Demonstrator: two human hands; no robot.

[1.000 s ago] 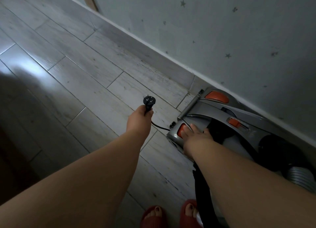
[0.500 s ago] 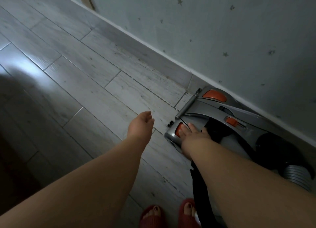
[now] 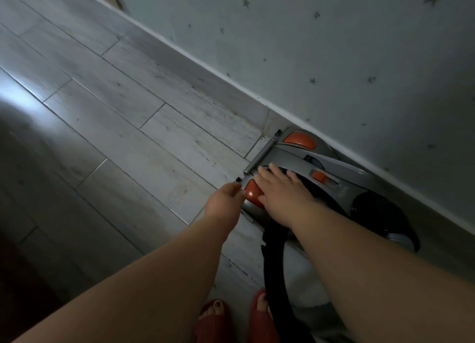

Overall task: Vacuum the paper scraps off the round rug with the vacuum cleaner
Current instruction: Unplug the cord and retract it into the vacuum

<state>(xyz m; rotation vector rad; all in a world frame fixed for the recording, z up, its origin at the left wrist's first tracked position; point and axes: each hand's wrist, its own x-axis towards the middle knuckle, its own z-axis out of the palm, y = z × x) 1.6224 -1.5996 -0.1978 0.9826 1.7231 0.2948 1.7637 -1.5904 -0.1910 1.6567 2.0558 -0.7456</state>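
Note:
A grey canister vacuum cleaner [image 3: 341, 167] with orange buttons lies on the floor against the wall. My right hand [image 3: 280, 191] rests flat on its top, fingers straight, beside the near orange button [image 3: 253, 194]. Just left of that button, at the vacuum's rear corner, is my left hand [image 3: 223, 201], its fingers loosely curled with nothing visible in them. A small black plug end [image 3: 237, 179] sits at that corner. The black hose [image 3: 277, 265] runs from the body down toward my feet. No rug or paper scraps are in view.
Grey wood-look floor planks [image 3: 128, 126] stretch to the left. A pale star-patterned wall [image 3: 334, 59] with a skirting board runs diagonally behind the vacuum. My feet in red slippers [image 3: 213, 319] stand at the bottom edge.
One second ago my left hand held the black plug with its cord stretched out. The plug left my hand and went back to the vacuum. My left hand moved right, up to the vacuum's corner.

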